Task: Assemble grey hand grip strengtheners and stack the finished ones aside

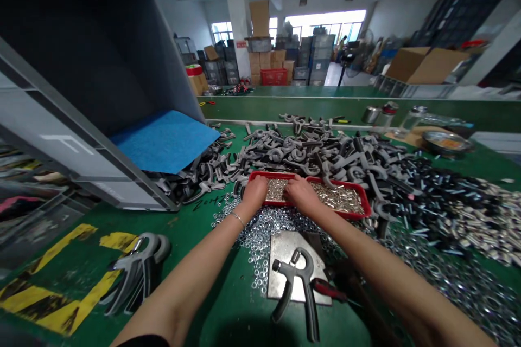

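Note:
Two red trays (361, 193) of small metal pins (337, 198) stand in front of me. My left hand (255, 193) is curled over the left end of the left-hand tray; whatever its fingers pinch is hidden. My right hand (300, 194) dips bent fingers among the pins near where the trays meet, and its hold is too small to make out. Nearer to me, a grey hand grip strengthener (301, 276) with a spring lies partly on a metal plate (280, 246). Beside it is a red-handled screwdriver (329, 289).
Behind the trays spreads a heap of grey grip parts (285, 146). Loose metal nuts (260, 233) surround the plate. Black parts with screws (427, 195) are piled right. A large grey crate (134, 190) leans left, near several assembled grips (140, 265).

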A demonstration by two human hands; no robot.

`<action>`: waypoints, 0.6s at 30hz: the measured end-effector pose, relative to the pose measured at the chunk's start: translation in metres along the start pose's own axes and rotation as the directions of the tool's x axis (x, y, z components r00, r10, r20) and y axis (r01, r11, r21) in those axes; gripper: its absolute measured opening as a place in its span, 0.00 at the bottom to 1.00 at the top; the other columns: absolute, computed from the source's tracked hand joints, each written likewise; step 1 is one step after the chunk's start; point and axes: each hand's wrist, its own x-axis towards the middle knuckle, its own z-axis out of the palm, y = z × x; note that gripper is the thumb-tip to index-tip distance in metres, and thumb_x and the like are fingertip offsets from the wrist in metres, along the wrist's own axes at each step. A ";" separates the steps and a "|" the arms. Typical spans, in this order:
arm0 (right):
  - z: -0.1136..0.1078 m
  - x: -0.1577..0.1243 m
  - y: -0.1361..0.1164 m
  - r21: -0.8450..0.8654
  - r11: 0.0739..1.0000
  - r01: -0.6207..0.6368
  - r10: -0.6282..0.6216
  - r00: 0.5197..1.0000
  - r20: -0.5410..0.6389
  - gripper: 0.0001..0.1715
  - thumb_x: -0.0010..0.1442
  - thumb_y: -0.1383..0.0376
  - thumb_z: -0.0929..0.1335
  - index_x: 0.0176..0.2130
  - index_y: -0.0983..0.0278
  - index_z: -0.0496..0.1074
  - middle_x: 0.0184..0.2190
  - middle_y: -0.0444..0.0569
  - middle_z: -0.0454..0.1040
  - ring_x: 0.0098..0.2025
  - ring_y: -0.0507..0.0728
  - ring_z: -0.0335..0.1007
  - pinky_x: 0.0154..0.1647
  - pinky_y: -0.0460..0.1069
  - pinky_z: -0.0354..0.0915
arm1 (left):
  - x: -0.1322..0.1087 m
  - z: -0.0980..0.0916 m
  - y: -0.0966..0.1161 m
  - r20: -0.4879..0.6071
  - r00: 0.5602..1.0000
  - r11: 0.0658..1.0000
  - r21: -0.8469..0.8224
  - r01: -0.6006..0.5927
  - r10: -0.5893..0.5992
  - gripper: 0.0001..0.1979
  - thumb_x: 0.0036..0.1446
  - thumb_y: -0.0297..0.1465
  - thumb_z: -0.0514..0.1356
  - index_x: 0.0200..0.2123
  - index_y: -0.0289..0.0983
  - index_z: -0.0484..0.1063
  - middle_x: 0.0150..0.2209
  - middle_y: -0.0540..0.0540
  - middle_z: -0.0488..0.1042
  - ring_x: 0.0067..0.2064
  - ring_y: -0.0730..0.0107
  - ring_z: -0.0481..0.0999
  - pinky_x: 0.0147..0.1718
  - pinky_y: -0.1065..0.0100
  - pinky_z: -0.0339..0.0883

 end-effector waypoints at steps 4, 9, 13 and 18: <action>0.011 0.019 0.000 0.024 1.000 0.002 -0.003 1.000 0.015 0.18 0.66 0.59 0.68 0.52 0.64 0.71 0.52 0.52 0.72 0.49 0.59 0.72 0.49 0.59 0.70 | -0.003 -0.002 -0.001 -0.030 0.999 1.000 -0.024 0.014 -0.014 0.11 0.66 0.23 0.49 0.47 0.30 0.68 0.49 0.34 0.72 0.49 0.61 0.75 0.48 0.66 0.67; 0.020 0.009 0.004 0.109 0.992 -0.056 0.058 0.998 -0.014 0.18 0.66 0.59 0.68 0.52 0.64 0.70 0.52 0.52 0.73 0.49 0.59 0.72 0.50 0.60 0.70 | -0.003 -0.001 -0.004 -0.033 0.999 0.996 -0.091 -0.023 0.020 0.11 0.66 0.25 0.50 0.49 0.33 0.67 0.48 0.37 0.73 0.49 0.61 0.74 0.49 0.64 0.66; 0.024 0.008 0.001 0.245 0.962 -0.123 0.145 0.987 -0.074 0.16 0.66 0.59 0.68 0.50 0.65 0.71 0.50 0.51 0.73 0.48 0.59 0.72 0.49 0.59 0.70 | -0.001 -0.001 -0.004 -0.016 0.999 0.991 -0.121 -0.048 0.046 0.10 0.66 0.25 0.51 0.46 0.33 0.70 0.46 0.37 0.74 0.48 0.60 0.75 0.48 0.63 0.66; 0.010 -0.012 -0.004 0.502 0.847 -0.174 0.268 0.956 -0.122 0.09 0.65 0.61 0.66 0.39 0.64 0.71 0.37 0.48 0.74 0.41 0.57 0.71 0.47 0.55 0.66 | -0.003 0.002 -0.004 -0.047 0.998 0.986 -0.164 -0.041 0.034 0.10 0.66 0.24 0.52 0.45 0.29 0.72 0.45 0.35 0.74 0.49 0.57 0.75 0.49 0.62 0.65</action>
